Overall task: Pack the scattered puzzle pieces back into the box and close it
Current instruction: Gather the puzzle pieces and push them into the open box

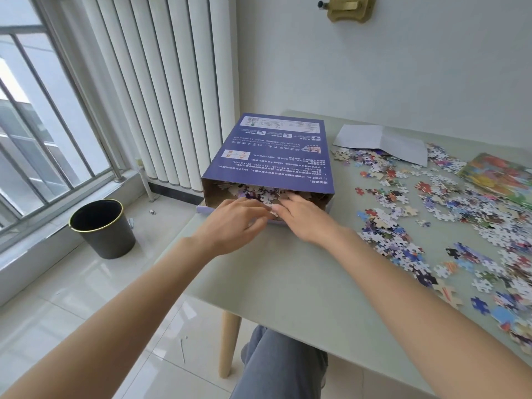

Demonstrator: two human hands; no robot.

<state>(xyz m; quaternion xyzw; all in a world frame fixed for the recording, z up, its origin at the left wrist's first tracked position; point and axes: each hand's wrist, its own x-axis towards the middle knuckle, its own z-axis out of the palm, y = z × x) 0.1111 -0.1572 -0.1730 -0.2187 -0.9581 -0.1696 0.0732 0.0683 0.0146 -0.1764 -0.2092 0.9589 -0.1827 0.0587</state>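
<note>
From the head camera, a purple puzzle box point(270, 151) lies flat on a pale green table point(288, 283), near its far left corner, printed back face up and its open end turned toward the person. Inside the open mouth a heap of puzzle pieces in the box point(256, 191) shows, mostly white backs with some purple. A lilac flap point(201, 209) of the box lies flat on the table just below the opening.

Both hands meet at that opening. The left hand point(239, 223) reaches in from the near left, fingers gently curved and spread, fingertips touching the pieces at the mouth of the box. The right hand point(302, 218) comes in from the near right, fingers fairly straight and pressed against the pieces at the opening. Neither hand plainly clamps a piece; whether a piece is pinched between the fingertips I cannot tell.

To the right, scattered puzzle pieces point(431, 220) cover much of the table, spreading from the far side to the near right edge. A white folded sheet point(380, 139) lies at the far side, partly over the pieces. A colourful picture sheet point(498, 174) rests at the far right.

On the tiled floor to the left stands a black waste bin point(102, 228) with a gold rim, near a white radiator point(161, 90) and a barred window point(43, 125)
</note>
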